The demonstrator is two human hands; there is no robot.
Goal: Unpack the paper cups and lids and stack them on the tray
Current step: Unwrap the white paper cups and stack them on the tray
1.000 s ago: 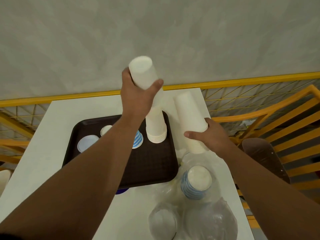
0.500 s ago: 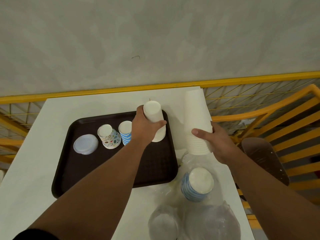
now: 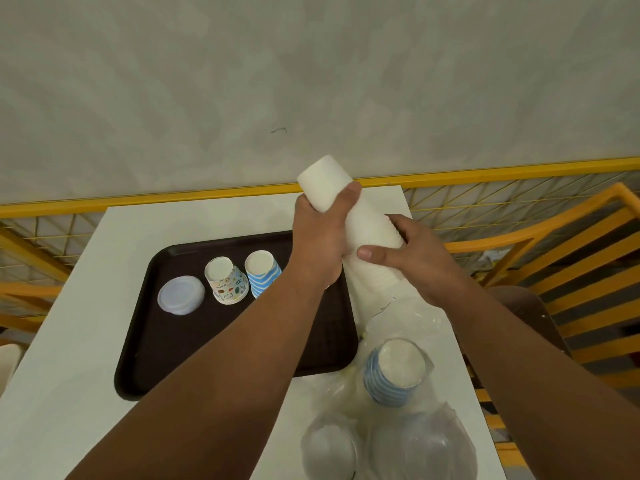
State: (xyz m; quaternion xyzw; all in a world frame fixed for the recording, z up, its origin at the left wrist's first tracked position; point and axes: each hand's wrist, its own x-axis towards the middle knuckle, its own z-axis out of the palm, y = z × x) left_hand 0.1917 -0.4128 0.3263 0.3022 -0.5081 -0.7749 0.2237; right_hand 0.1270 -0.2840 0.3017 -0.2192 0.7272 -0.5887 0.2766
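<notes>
White tabletop (image 3: pixel 86 341) is being occupied by a dark brown plastic tray (image 3: pixel 214 341). Above its right edge, a tall tilted stack of white paper cups (image 3: pixel 360 230) is being gripped near the top by the left hand (image 3: pixel 320 244) and lower down by the right hand (image 3: pixel 412 258)

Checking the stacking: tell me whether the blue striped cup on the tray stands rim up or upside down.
Upside down. The blue striped cup on the tray shows its closed white base on top and widens downward.

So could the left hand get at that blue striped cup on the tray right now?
Probably not at once: the left hand grips the white cup stack together with the right hand. The blue striped cup stands uncovered on the tray just beside it, so freeing that grip should suffice.
</notes>
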